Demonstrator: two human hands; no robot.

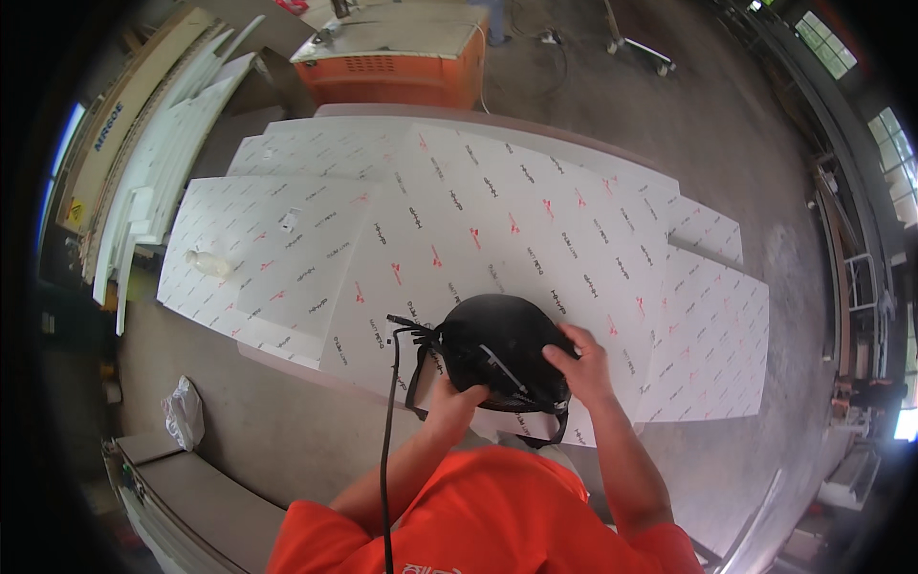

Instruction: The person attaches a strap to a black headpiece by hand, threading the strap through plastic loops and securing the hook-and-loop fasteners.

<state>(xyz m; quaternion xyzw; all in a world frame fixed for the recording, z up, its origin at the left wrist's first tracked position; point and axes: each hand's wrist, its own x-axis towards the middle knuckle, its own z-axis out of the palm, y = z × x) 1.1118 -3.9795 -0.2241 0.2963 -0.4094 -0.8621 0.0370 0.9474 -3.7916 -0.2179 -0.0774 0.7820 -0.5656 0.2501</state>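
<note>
My left hand (453, 406) pinches the black bag (502, 335) low, my right hand (587, 368) grips its right side, right over the white sheets (507, 230), and this dark cable (388, 440) running toward me could snag, yanking it askew

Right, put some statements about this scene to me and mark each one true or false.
1. The left hand and right hand both hold the black bag. True.
2. The black cable hangs right of the bag. False: the black cable hangs left of it.
3. The orange box stands beyond the white panels. True.
4. The person's shirt is blue. False: the shirt is orange-red.
</note>
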